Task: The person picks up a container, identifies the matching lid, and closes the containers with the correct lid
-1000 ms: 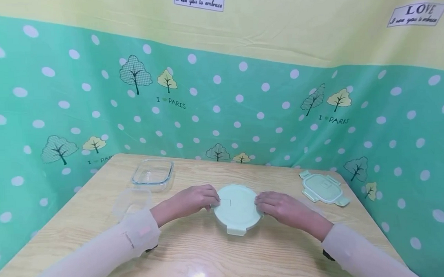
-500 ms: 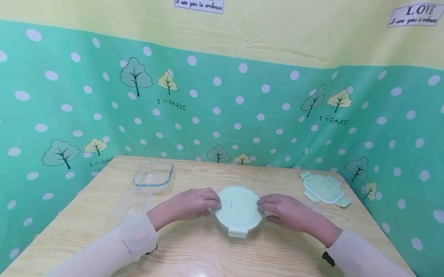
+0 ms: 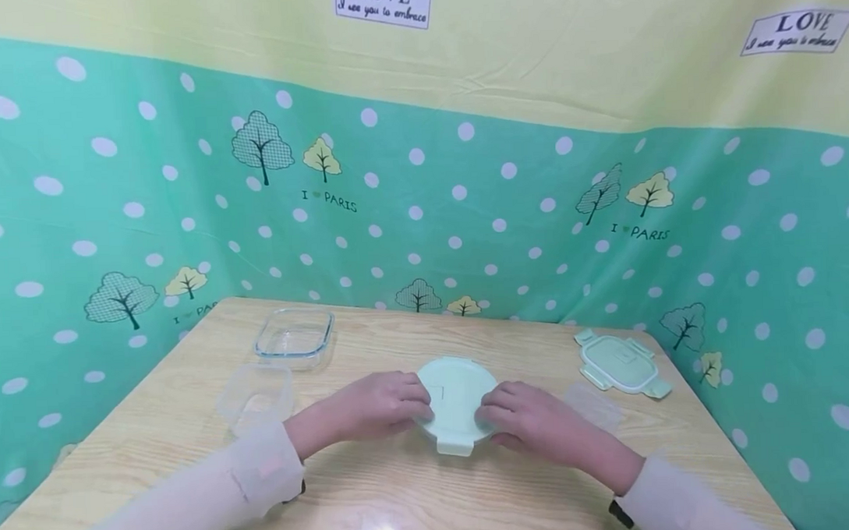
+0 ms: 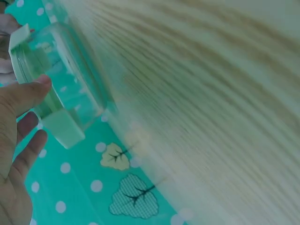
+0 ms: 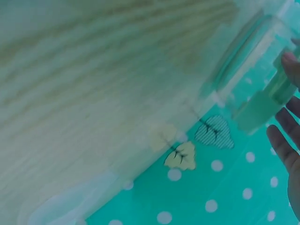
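Note:
A round clear glass food container (image 4: 77, 75) with a pale green lid (image 3: 460, 396) stands on the table in front of me. My left hand (image 3: 383, 407) is at the lid's left side, fingers bent over its top edge. In the left wrist view its thumb (image 4: 35, 91) lies against the lid's rim, beside a flap sticking outward (image 4: 65, 129). My right hand (image 3: 535, 417) holds the lid's right side the same way, its thumb (image 5: 291, 65) at the rim near another flared flap (image 5: 257, 112). The front flap (image 3: 455, 445) also stands out from the rim.
At the back left of the wooden table (image 3: 405, 500) is a square glass container (image 3: 294, 344), with a clear plastic piece (image 3: 257, 396) in front of it. A green square lid (image 3: 619, 361) lies at the back right, near another clear piece (image 3: 592, 406) behind my right forearm.
Both hands have moved inward from the lid's edges, so their fingers reach further over its top. The container stays in about the same place.

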The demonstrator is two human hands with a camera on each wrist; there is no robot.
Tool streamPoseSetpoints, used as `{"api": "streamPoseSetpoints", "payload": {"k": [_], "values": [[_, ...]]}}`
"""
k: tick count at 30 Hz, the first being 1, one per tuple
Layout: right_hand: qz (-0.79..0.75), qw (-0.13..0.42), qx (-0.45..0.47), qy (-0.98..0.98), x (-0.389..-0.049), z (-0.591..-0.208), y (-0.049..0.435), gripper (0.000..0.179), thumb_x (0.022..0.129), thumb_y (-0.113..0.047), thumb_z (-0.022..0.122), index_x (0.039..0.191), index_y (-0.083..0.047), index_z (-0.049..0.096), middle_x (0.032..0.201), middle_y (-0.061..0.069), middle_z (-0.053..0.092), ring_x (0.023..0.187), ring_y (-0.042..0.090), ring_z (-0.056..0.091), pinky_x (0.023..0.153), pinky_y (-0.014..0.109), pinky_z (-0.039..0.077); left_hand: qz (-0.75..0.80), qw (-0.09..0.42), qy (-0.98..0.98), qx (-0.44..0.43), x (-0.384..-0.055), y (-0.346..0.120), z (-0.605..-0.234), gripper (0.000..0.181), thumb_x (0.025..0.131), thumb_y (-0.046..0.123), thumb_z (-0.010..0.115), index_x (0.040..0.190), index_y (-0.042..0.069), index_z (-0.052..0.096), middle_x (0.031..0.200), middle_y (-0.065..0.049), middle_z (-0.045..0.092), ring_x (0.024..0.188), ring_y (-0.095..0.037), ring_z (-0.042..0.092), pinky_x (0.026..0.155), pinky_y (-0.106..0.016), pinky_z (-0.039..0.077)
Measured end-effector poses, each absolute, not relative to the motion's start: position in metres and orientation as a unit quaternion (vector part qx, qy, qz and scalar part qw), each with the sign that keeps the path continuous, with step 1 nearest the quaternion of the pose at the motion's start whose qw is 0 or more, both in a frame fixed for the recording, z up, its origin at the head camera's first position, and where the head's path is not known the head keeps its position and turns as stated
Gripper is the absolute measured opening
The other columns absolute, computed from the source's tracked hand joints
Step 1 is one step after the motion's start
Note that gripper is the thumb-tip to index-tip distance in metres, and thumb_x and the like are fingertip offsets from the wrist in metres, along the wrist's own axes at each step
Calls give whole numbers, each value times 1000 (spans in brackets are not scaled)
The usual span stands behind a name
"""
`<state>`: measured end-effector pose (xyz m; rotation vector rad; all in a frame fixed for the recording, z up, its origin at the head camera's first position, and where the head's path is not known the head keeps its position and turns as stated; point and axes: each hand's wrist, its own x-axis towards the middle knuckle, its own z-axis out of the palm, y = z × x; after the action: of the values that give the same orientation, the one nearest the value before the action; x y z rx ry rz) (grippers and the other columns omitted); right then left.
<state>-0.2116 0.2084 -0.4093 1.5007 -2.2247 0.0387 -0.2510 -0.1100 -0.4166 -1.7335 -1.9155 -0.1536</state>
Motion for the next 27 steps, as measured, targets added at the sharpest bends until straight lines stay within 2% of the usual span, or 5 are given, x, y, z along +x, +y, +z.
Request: {"api": "streamPoseSetpoints", "payload": {"k": [6,20,27], "values": [[-16,277,570,-773,-204,-412,196,37,75,-19,91,105,-17,68,101,-8,65,92,11,59,79,21,53,-40,261,-721,-641,-238,-100,-415,20,82,12,83,100,18,74,101,10,68,95,-6,62,85,-11,50],[-11,298,570,-766,-211,-414,203,35,73,-7,84,101,-16,67,96,-6,64,87,14,57,75,22,51,-23,271,-732,-625,-243,-86,-415,22,84,6,79,102,18,75,101,9,68,93,-7,62,81,-10,50],[-14,279,555,-784,-215,-414,214,35,74,-8,84,103,-16,66,98,-6,63,88,13,57,75,22,52,-18,273,-736,-619,-252,-74,-417,23,84,3,76,102,18,75,102,9,69,94,-7,63,81,-10,50]]}}
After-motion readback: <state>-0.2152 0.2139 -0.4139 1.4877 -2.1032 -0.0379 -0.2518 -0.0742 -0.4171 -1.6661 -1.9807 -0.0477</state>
